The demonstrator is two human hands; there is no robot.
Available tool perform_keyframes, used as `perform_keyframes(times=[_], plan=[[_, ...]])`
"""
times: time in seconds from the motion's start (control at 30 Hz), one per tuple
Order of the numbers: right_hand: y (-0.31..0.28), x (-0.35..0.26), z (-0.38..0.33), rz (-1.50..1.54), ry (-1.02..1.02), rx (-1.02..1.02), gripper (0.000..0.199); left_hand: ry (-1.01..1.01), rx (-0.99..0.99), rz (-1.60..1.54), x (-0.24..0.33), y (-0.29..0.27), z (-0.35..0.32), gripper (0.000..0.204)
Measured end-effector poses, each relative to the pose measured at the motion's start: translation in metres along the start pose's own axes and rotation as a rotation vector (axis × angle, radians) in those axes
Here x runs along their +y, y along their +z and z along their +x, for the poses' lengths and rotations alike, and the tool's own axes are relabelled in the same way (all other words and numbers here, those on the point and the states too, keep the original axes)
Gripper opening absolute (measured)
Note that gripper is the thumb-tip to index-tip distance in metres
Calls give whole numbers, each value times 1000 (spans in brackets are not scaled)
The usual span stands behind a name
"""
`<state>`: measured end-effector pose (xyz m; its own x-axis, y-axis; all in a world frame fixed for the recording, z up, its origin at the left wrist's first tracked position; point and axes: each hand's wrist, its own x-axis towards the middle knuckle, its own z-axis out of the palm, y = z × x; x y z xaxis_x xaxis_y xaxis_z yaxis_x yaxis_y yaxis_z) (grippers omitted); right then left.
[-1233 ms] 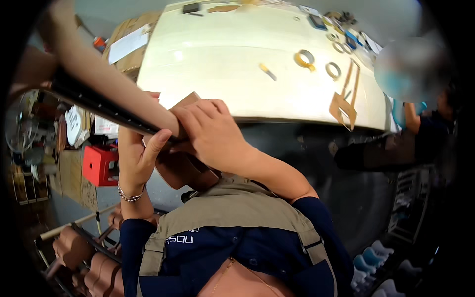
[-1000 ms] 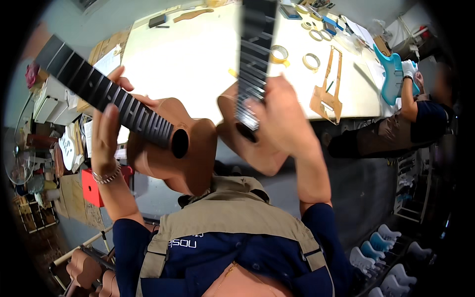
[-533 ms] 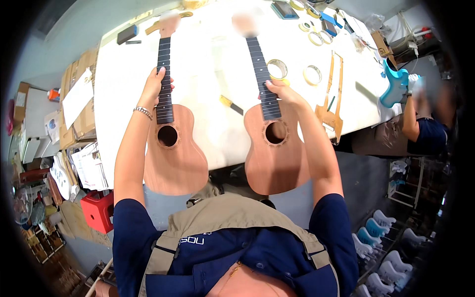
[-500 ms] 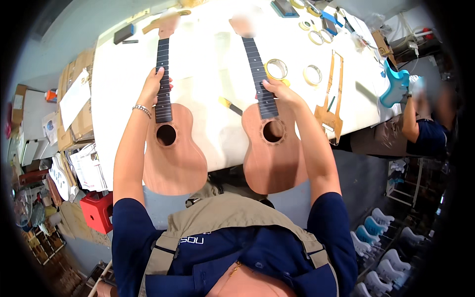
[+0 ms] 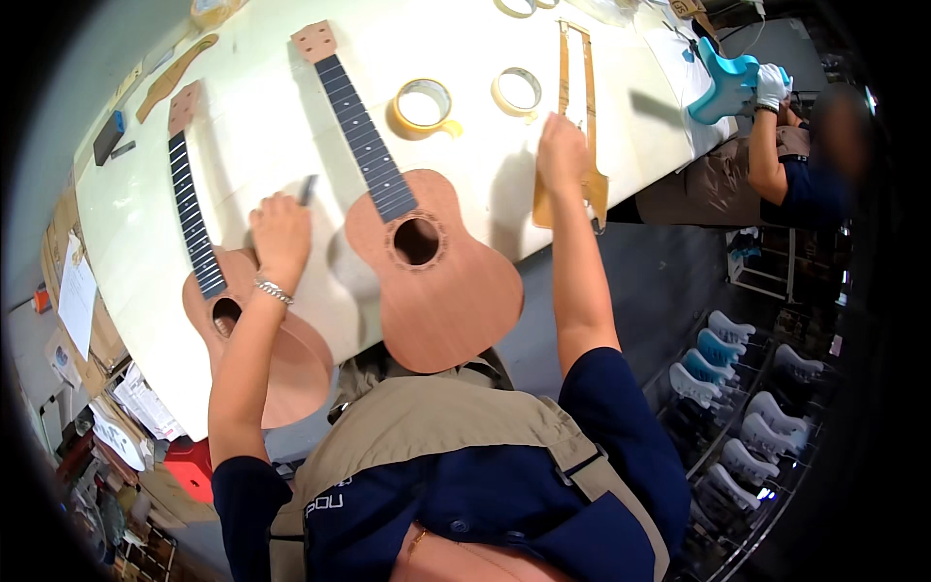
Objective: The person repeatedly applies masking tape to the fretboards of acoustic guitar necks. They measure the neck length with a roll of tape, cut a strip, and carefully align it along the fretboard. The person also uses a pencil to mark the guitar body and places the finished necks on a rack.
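Two unfinished wooden ukuleles lie on the white table. My left hand (image 5: 281,236) is closed between them, above the body of the left ukulele (image 5: 286,373). From its fingers sticks a slim tool with a dark end (image 5: 308,189); the rest of it is hidden. The right ukulele (image 5: 451,301) lies untouched, its body by the near table edge and its fretted neck pointing away. Farther right, my right hand (image 5: 562,153) is closed over a flat wooden template (image 5: 593,194). Whatever its fingers hold, if anything, is hidden.
Rolls of tape (image 5: 423,105) lie beyond the right ukulele. A dark block (image 5: 109,139) and a wooden piece (image 5: 176,78) are at the far left. At right, a co-worker's gloved hand (image 5: 771,87) holds a blue guitar body (image 5: 722,85). White and blue bodies hang on a rack (image 5: 761,436).
Both hands have left the ukulele necks. My left hand has taken up the slim tool from between them; my right hand has moved to the template. The view has shifted right and tilted.
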<state>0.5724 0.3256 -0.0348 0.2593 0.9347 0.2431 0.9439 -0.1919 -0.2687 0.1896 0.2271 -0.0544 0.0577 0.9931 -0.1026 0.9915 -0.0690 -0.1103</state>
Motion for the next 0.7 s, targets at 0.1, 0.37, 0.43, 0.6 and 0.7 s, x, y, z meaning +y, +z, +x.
perform_keyframes(times=[0.1, 0.37, 0.43, 0.6, 0.7], plan=[[10, 68, 21, -353, 230, -184, 38, -160, -17, -59, 3, 1, -10, 28], [-7, 142, -15, 528, 1, -387, 38, -431, 71, -1033, 75, -41, -128, 41], [-17, 155, -40, 164, -497, -175, 52, -468, 179, -1235, 101, -29, -166, 46], [-24, 166, -38, 476, -416, -328, 49, -261, 401, -865, 153, -17, -193, 56], [-28, 139, -37, 679, -421, -182, 45, -248, 449, -842, 159, -16, -176, 60]])
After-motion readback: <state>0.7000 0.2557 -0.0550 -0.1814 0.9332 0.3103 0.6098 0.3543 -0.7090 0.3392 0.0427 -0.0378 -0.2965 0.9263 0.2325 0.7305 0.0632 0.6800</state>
